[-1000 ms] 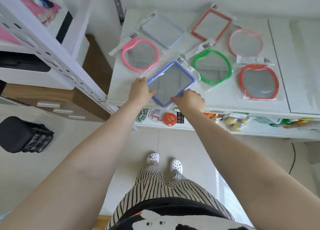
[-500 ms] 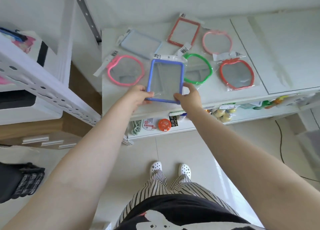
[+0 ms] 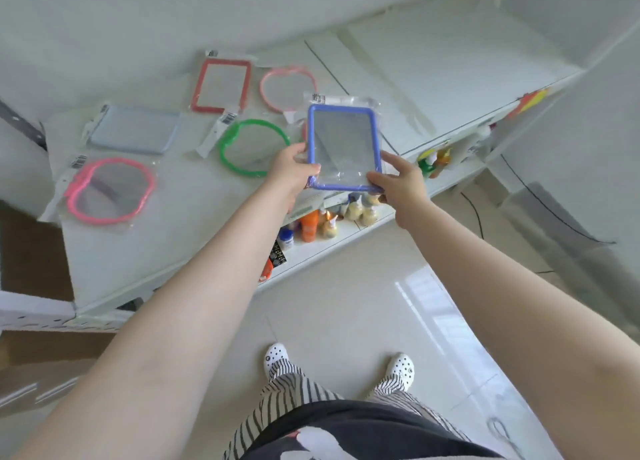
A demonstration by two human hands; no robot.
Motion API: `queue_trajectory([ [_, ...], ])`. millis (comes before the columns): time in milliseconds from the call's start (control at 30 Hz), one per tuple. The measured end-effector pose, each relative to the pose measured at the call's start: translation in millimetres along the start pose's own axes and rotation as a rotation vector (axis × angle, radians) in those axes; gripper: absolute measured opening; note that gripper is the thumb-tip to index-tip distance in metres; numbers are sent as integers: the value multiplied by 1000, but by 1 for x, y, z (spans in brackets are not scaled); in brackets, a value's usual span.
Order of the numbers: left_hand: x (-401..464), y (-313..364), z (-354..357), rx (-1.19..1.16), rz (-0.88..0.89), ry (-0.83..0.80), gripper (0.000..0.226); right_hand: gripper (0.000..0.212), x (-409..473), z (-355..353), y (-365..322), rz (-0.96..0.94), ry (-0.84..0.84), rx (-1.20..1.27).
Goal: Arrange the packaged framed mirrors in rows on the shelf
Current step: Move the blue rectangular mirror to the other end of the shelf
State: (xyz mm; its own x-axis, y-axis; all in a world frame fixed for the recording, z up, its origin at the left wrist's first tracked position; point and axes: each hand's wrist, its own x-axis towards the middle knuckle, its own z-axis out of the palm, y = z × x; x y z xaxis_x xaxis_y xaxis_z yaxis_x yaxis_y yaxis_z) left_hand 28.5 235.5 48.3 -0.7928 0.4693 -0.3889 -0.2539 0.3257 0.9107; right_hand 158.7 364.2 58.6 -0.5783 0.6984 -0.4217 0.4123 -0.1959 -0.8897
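A blue rectangular framed mirror (image 3: 344,144) in clear packaging is held above the white shelf (image 3: 173,237), lifted off it. My left hand (image 3: 290,170) grips its lower left corner and my right hand (image 3: 398,182) grips its lower right corner. On the shelf lie a green round mirror (image 3: 254,147), a pink round mirror (image 3: 110,191), a pale blue rectangular one (image 3: 133,133), a red rectangular one (image 3: 221,85) and a light pink round one (image 3: 287,88). A red round mirror is almost wholly hidden behind the blue one.
A lower shelf holds small bottles and toys (image 3: 332,220). The shelf surface extends bare to the right (image 3: 450,88). A black cable (image 3: 540,203) runs on the floor at right. My feet in white shoes (image 3: 277,355) stand on the tiled floor.
Both hands lifted the blue mirror off the shelf, turned it upright and carried it to the right, over the red round mirror. The camera view swung right.
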Motion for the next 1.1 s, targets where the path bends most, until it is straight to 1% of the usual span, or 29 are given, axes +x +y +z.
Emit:
queue_trajectory([
  [100,3,7,75,11,30,-70,67,57,18,-73,11,-13,40,8],
  [167,6,10,128,5,26,-105,71,54,34,-124,19,-12,82,3],
  [333,1,21,253,62,40,-147,65,45,74,-242,33,-20,190,7],
  [467,0,42,326,33,49,-184,64,40,94,-313,31,-48,235,17],
  [600,15,68,374,56,56,-217,66,41,122,-360,28,-56,254,33],
  [733,38,92,411,50,51,-235,66,42,156,-389,19,-49,278,51],
  [900,93,112,459,76,53,-267,68,39,209,-424,0,-39,324,60],
  [1000,123,130,488,100,60,-288,68,33,242,-446,-12,-45,352,85],
  [1100,148,144,513,123,70,-306,67,28,268,-465,-27,-30,343,78],
])
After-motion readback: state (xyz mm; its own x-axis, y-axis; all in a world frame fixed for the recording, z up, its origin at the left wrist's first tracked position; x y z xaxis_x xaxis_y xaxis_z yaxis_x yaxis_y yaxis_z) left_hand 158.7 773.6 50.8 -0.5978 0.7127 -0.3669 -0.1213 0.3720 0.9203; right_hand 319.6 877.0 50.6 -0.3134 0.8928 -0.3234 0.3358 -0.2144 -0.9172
